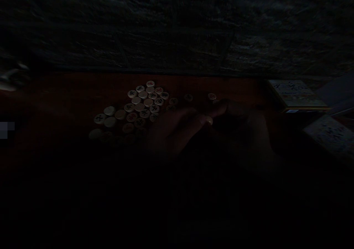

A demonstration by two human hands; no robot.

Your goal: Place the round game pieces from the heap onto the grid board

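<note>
The view is very dark. Round Chinese chess pieces [148, 102] with black or red characters lie in a loose cluster on a reddish-brown table; several are blank side up. My left hand [179, 127] reaches over the right edge of this cluster, its visible fingers stretched out to the right. A small pale spot shows at a fingertip; I cannot make out whether it is a nail or a piece. Close by on the right is my right hand [243, 120], its fingers mostly lost in shadow. Just beyond the hands lies a red-marked piece [212, 96].
A flat box with a printed lid [297, 93] sits at the right rear of the table [238, 83]. Another printed panel [332, 133] lies nearer on the right. Behind the table rises a dark, rough wall [174, 28]. A blurred pale object [12, 77] is at far left.
</note>
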